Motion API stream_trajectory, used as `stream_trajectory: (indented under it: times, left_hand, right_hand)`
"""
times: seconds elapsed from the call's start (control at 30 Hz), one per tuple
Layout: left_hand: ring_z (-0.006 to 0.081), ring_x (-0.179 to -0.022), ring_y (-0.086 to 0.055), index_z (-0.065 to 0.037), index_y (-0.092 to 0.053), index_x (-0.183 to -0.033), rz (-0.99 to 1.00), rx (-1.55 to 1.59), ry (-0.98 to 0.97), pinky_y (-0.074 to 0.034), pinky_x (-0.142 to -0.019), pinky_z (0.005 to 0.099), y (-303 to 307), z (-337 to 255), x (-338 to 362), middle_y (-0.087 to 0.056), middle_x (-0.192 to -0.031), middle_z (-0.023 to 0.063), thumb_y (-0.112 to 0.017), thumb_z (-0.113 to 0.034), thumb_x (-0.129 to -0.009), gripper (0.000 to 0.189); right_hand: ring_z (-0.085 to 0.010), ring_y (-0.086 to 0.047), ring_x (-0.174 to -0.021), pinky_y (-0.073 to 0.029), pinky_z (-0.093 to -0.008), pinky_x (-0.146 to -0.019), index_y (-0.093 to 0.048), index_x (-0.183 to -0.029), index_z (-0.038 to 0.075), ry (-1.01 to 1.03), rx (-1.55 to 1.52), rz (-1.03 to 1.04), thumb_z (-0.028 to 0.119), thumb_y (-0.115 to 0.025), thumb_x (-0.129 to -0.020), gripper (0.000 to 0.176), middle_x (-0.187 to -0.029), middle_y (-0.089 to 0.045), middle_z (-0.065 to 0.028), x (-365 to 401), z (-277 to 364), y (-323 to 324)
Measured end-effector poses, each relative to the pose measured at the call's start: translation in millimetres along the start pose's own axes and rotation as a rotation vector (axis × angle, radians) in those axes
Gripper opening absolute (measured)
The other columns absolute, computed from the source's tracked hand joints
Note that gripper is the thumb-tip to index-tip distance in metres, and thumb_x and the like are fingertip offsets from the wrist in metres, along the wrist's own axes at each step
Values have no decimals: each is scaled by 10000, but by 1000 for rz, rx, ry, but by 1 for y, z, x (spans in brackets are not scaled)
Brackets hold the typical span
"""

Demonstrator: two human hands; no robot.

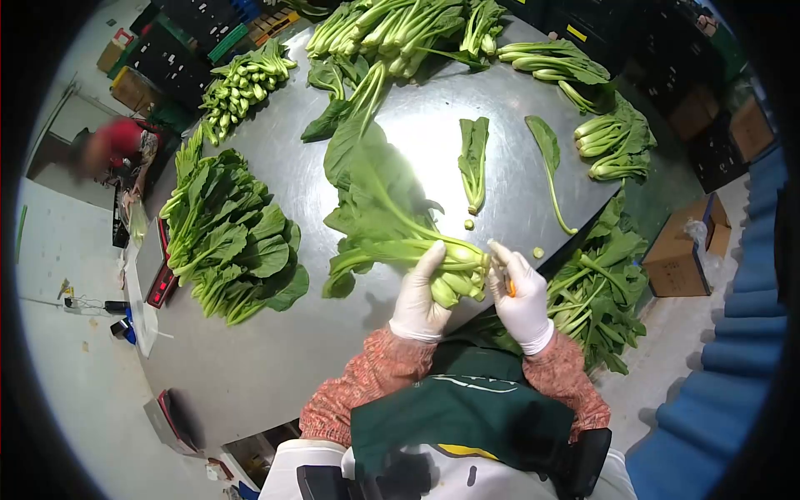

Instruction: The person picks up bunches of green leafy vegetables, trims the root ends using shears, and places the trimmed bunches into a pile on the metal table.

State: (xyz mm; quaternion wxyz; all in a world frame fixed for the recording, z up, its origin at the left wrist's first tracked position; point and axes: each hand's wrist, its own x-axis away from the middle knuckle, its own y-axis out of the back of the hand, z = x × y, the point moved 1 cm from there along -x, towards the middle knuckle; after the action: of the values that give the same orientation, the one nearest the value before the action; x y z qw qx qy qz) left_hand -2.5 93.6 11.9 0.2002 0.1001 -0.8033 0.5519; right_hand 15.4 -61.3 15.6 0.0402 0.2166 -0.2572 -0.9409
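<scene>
Both my hands wear white gloves. My left hand (422,293) is closed around a bunch of choy sum (392,217), its pale stem ends pointing right and its leaves spread over the metal table (333,358). At those stem ends is my right hand (522,298), fingers closed, with a small orange-handled knife (512,288) in it; the blade is hidden. Beyond my hands lie a short trimmed stalk with leaves (473,167) and a single long-stemmed leaf (547,158). Cut stem pieces rest nearby, one (469,224) below the stalk and another (538,252) by the table edge.
Piles of greens lie at the left (237,237), the far left (246,87), the far side (400,33) and the right (617,142). More leaves (596,292) sit below the right edge, near a cardboard box (683,250). A blurred person (121,146) is at far left.
</scene>
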Motion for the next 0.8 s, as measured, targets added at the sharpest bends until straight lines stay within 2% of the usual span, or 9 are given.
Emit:
stream_trajectory:
  times: [0.13, 0.3, 0.4, 0.5, 0.53, 0.6, 0.67, 0.73, 0.8]
  left_hand:
    - [246, -913, -651, 7, -535, -1132, 12, 73, 34, -562, -770, 370, 5, 3, 0, -643, -1036, 145, -564, -187, -950, 268]
    - [256, -918, -647, 10, -539, -1140, 19, 139, 105, -557, -778, 401, 8, 11, 2, -648, -1038, 148, -563, -165, -943, 264]
    - [247, -863, -661, 18, -553, -1104, 118, 44, 98, -563, -737, 378, -9, 2, 13, -657, -998, 148, -580, -134, -925, 237]
    - [248, -773, -677, 28, -553, -1092, 23, -277, 34, -572, -658, 350, -14, -2, 20, -671, -912, 153, -604, -138, -902, 258]
    - [250, -780, -679, 23, -536, -1132, 4, -378, 20, -571, -660, 347, -12, -5, 13, -671, -913, 145, -629, -123, -882, 304]
    - [228, -768, -673, 10, -539, -1126, 78, -533, 26, -563, -601, 316, -1, -7, 8, -667, -903, 135, -647, -131, -863, 318]
    - [196, -767, -665, -4, -537, -1129, 101, -563, -47, -543, -547, 286, -4, -3, 8, -658, -945, 109, -660, -111, -840, 332]
    - [186, -832, -658, -10, -539, -1135, 92, -583, -10, -549, -629, 297, -3, -6, 10, -656, -991, 95, -662, -104, -838, 335]
    - [182, -898, -638, -10, -576, -1121, 88, -496, 19, -523, -752, 303, -3, -7, 13, -651, -1007, 81, -672, -57, -832, 309]
  right_hand:
    - [-302, -626, -688, -501, -354, -605, -602, -1141, 66, 21, 218, 49, -55, -563, -633, 524, -857, -619, -120, 7, 3, -4]
    - [-328, -633, -661, -509, -383, -607, -625, -1099, 66, -1, 250, -59, 9, -563, -737, 372, -806, -653, -131, 4, -15, -8]
    - [-292, -650, -628, -504, -365, -581, -644, -1032, 35, -462, 171, 315, 73, -561, -837, 215, -710, -652, -137, 30, -111, -18]
    - [-140, -573, -475, -445, -279, -494, -659, -977, 13, -526, -185, 203, 144, -509, -950, 201, -614, -632, -77, 34, -89, 2]
    - [-78, -482, -435, -394, -231, -448, -659, -989, 10, -726, -381, 267, 169, -517, -966, 214, -669, -637, -35, 17, -54, 17]
    - [-36, -425, -444, -345, -200, -418, -654, -1020, 5, -684, -692, 331, 217, -549, -965, 243, -746, -631, -12, 7, -32, 28]
    - [-38, -509, -599, -415, -192, -541, -644, -1035, -22, -565, -641, 437, 161, -633, -913, 221, -776, -616, 0, -5, -3, 30]
    - [-37, -528, -677, -432, -194, -600, -649, -1002, -29, -338, -428, 391, 98, -643, -891, 168, -790, -622, 3, -5, -2, 19]
    - [-38, -508, -572, -413, -196, -519, -647, -941, -14, -586, -506, 261, 90, -606, -906, 117, -705, -594, 3, 0, 2, 13]
